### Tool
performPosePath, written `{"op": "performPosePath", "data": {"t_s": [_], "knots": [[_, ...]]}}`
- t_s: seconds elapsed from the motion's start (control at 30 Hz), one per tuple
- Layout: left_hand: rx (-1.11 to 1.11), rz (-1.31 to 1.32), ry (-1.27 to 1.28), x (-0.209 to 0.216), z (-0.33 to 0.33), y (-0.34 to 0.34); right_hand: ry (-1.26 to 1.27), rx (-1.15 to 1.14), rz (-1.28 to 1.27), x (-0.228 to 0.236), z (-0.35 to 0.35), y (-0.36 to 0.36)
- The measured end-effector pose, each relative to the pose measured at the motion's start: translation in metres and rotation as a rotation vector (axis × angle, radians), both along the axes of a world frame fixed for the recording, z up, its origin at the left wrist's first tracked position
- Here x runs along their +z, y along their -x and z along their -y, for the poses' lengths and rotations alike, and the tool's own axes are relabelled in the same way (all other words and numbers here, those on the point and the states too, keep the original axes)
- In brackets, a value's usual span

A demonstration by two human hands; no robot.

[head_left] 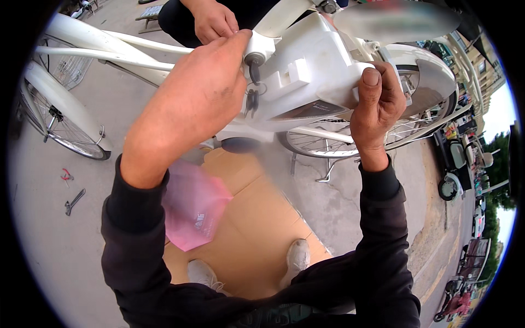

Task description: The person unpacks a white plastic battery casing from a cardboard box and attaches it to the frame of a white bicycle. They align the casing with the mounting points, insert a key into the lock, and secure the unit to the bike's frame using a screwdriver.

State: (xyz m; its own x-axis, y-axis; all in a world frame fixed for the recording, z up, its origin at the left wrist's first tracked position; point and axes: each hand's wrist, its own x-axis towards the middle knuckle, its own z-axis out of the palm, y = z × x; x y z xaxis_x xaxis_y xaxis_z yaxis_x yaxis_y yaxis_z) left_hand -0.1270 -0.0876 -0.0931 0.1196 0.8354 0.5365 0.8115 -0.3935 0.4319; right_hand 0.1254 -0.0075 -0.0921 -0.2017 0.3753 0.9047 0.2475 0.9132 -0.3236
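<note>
A white plastic battery case [322, 60] on a white electric bicycle fills the upper middle of the view. At its left end, a white lock housing [262, 46] has a black-headed key [254, 68] in it, with more keys [252, 102] hanging from a ring. My left hand [210, 82] is closed against the lock housing, its fingertips mostly hidden. My right hand [378, 95] grips the case's right end, thumb on the near side and fingers curled around. Just beyond my left hand is another person's hand [215, 22], partly covered by mine.
Brown cardboard [262, 213] lies under my shoes, with a pink plastic bag [197, 208] on it. Red-handled pliers [66, 175] and a wrench [75, 202] lie on the pavement at left. Bicycle wheels [71, 126] stand at both sides; parked scooters [451, 169] line the right.
</note>
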Motion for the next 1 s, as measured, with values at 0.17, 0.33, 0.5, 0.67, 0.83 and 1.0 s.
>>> {"op": "performPosePath", "data": {"t_s": [0.17, 0.33, 0.5, 0.67, 0.83, 1.0], "knots": [[0.286, -0.015, -0.016, 0.019, 0.003, -0.025, -0.013, 0.055, -0.028, -0.005, -0.011, -0.004], [0.409, -0.066, 0.143, 0.021, 0.012, -0.049, -0.079, 0.025, -0.014, -0.006, -0.015, -0.003], [0.465, -0.144, -0.005, 0.005, 0.009, -0.054, -0.208, 0.005, -0.011, 0.000, -0.014, 0.001], [0.578, -0.701, -0.304, -0.005, 0.015, -0.057, -0.216, -0.041, -0.027, 0.003, -0.013, 0.000], [0.559, -0.516, -0.220, 0.001, 0.014, -0.059, -0.181, -0.057, -0.025, 0.001, -0.013, 0.001], [0.484, -0.144, -0.037, -0.004, 0.007, -0.053, -0.189, -0.073, -0.055, 0.000, -0.015, 0.004]]}}
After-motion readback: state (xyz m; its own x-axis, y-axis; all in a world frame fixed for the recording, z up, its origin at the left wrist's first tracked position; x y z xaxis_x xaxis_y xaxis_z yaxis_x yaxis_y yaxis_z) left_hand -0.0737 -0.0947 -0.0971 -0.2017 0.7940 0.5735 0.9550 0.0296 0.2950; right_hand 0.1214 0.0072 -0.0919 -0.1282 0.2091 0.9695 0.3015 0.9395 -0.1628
